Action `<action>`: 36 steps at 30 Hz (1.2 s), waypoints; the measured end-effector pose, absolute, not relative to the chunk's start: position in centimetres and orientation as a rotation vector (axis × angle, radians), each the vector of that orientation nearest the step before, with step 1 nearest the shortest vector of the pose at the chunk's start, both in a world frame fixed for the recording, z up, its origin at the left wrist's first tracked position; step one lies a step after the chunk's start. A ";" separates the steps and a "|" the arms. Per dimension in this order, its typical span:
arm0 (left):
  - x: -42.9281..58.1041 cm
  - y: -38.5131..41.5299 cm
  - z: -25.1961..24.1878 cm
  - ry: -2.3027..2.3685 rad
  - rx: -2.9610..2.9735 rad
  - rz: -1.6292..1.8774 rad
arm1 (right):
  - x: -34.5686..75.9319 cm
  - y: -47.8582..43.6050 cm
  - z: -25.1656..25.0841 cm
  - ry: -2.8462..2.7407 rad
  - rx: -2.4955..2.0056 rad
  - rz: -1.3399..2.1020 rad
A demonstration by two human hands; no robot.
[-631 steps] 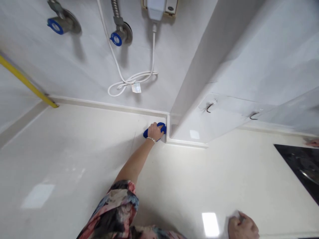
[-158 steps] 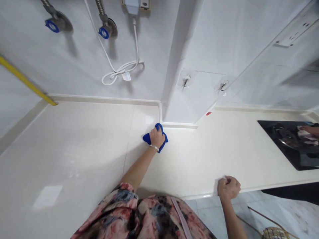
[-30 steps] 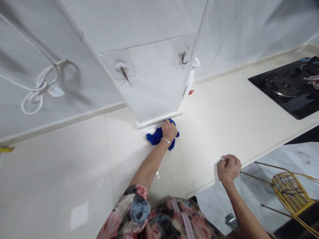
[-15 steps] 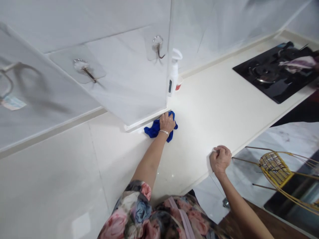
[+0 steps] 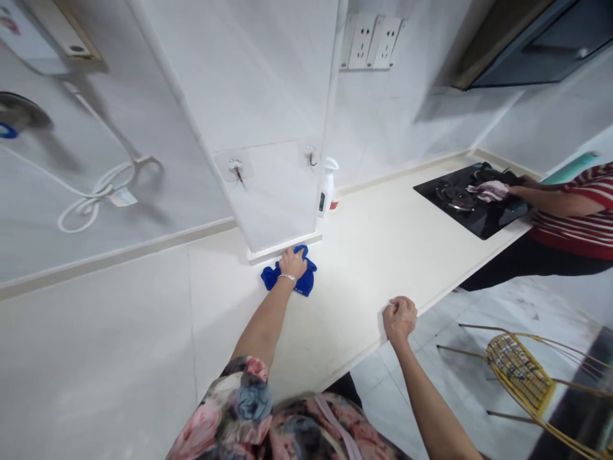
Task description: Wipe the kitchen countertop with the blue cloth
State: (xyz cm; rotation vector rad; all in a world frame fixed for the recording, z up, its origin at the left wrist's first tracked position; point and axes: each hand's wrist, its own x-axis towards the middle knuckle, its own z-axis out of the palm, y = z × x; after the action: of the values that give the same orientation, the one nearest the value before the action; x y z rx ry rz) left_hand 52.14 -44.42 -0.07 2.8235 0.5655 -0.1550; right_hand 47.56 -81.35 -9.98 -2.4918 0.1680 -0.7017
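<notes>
- Where the white pillar [image 5: 268,128] met the cream countertop [image 5: 119,332], just left of the frame's centre, a blue cloth [image 5: 301,281] was seen lying bunched against the pillar's base.
- The cloth was a deep, saturated blue, crumpled into soft folds, with one lobe pushed out to the left of the wrist and another to the lower right.
- The left hand [image 5: 293,263] was pressed down on top of the cloth, fingers curled over it and gripping the fabric; a thin bracelet [image 5: 286,277] was worn at the wrist.
- The right hand [image 5: 400,317] was closed into a loose fist and rested on the counter's front edge, lower right of centre; whether anything was held inside could not be told.
- A white spray bottle [image 5: 327,191] was stood behind the pillar's right corner, well apart from the cloth.
- At the right edge of the frame, another person's hand [image 5: 514,188] was held over a black hob [image 5: 472,214] with a pale rag [image 5: 488,190].
</notes>
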 end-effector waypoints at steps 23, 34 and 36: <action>38.4 -36.0 -0.2 1.183 2.679 -0.081 | 47.4 -81.9 -10.5 0.096 -2.449 -0.774; 43.7 -40.2 -0.6 1.113 2.725 -0.123 | 47.2 -82.0 -10.0 0.114 -2.512 -0.769; 45.0 -41.1 -0.9 1.081 2.735 -0.120 | 47.1 -81.9 -9.8 0.122 -2.522 -0.754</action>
State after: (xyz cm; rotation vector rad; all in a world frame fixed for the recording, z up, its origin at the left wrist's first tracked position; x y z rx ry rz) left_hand 45.03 -41.12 -0.86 2.7350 1.0808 -0.1198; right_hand 47.15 -81.93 -9.84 -2.5217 0.1223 -0.7544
